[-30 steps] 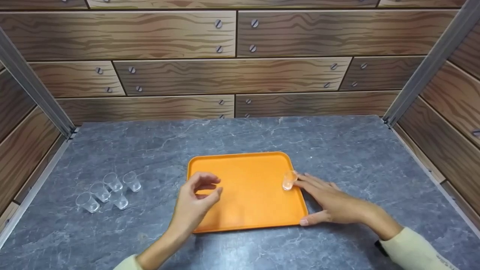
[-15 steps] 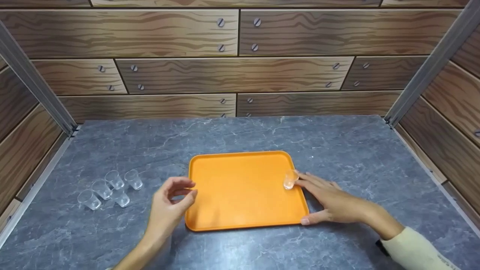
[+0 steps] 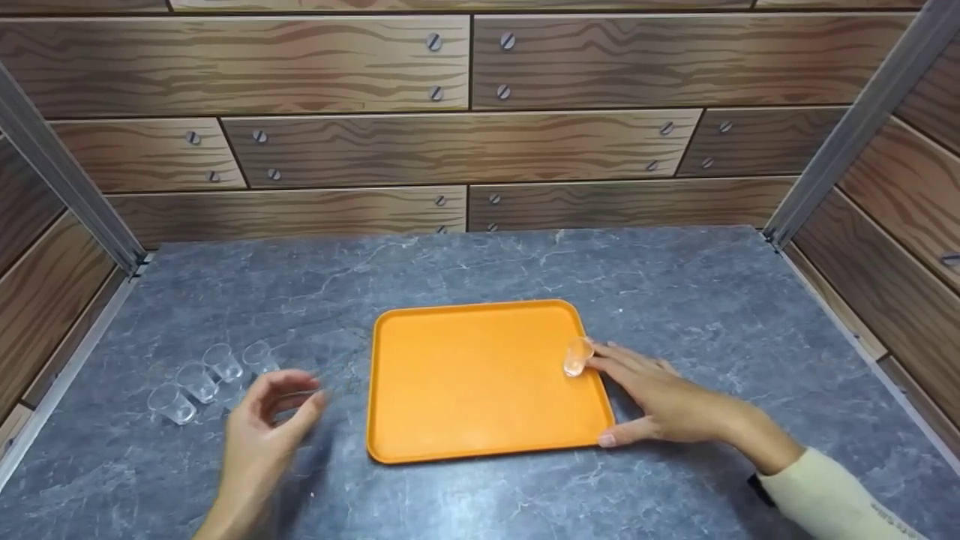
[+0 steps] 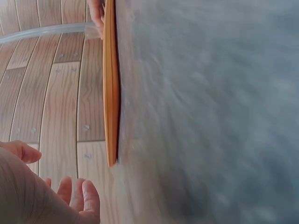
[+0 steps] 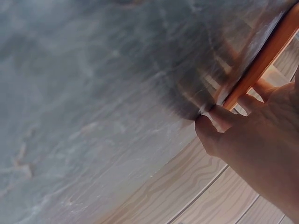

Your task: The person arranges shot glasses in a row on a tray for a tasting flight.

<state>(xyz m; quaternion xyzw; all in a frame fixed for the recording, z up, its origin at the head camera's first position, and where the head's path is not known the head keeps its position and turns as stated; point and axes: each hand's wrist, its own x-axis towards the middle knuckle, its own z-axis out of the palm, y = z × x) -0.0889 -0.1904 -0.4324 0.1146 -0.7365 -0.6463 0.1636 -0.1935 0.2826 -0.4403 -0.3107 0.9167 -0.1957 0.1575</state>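
**Hands either side of the tray**

The left hand (image 3: 266,424) hovered over the counter (image 3: 480,495) with its fingers loosely curled and apart, holding nothing. Just beyond its fingertips stood the cups (image 3: 214,379), a small cluster of clear ones, some partly hidden behind the fingers. To that hand's right, near but not touching, lay the tray (image 3: 472,375); the left wrist view showed the same tray (image 4: 110,84) edge-on past the hand (image 4: 42,196).

The right hand (image 3: 660,401) rested flat at the tray's right edge, fingers straight and spread, thumb against the near right corner. At its fingertips (image 3: 600,364) one cup (image 3: 577,356) sat on the tray, just inside the right rim; whether they touched the cup could not be told. The right wrist view showed the thumb (image 5: 212,126) meeting the tray's rim (image 5: 261,60). Behind everything rose the wood-grain wall (image 3: 472,127).
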